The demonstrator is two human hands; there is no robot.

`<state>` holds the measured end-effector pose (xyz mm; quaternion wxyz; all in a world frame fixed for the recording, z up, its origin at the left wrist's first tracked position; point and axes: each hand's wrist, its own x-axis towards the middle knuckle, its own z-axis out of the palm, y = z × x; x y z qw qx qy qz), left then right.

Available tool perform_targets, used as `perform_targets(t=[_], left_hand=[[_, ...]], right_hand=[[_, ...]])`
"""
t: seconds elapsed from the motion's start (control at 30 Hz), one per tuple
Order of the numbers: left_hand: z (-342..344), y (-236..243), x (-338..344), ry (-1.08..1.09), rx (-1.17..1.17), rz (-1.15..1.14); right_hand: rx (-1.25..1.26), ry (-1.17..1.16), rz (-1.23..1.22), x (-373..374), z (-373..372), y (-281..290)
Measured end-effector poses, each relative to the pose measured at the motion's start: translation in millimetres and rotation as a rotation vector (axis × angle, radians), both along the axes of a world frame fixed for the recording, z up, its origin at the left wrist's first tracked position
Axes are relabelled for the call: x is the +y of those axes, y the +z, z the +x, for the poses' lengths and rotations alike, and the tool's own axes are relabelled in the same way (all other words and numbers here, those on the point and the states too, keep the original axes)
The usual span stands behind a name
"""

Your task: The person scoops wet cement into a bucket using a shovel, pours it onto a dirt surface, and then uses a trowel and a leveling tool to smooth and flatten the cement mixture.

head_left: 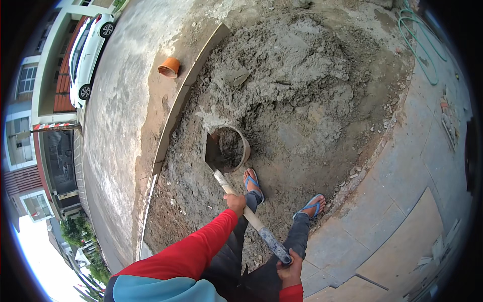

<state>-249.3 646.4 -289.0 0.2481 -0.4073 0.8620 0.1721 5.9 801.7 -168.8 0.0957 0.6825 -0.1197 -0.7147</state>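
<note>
Both my hands hold a shovel [254,220] by its long pale handle. My left hand [235,203] is wrapped around the shaft partway down. My right hand [290,270] grips the handle's grey, worn end, close to my leg. The dark metal blade is tilted at the left side of a round bucket [246,149], overlapping its rim. Grey wet mortar [230,147] lies inside the bucket. Beyond it spreads a large mound of the same grey mortar [297,65]. The bucket stands on mortar-smeared ground just ahead of my feet.
A long board [173,113] edges the mound on the left. Past it, an orange bucket [169,67] lies tipped over on the pavement. My sandalled feet [253,182] stand close to the filled bucket. A green hose [420,40] curls at the far right, beside paving slabs [382,201].
</note>
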Motion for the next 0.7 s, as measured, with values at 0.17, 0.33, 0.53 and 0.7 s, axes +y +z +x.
perform_targets(t=[0.17,0.33,0.53,0.7], left_hand=[[19,72,4,0.138,0.226,0.215],[-51,161,91,0.64,0.161,0.923],[-16,23,222,0.565,-0.108,1.129],[172,-49,327,0.607,-0.754,1.183]], right_hand=[[0.277,-0.039,0.066,35,50,14],[0.382,-0.045,0.404,67,21,70],[0.109,0.09,0.892,101,48,59],[-0.361,0.175,1.074,130,165,102]])
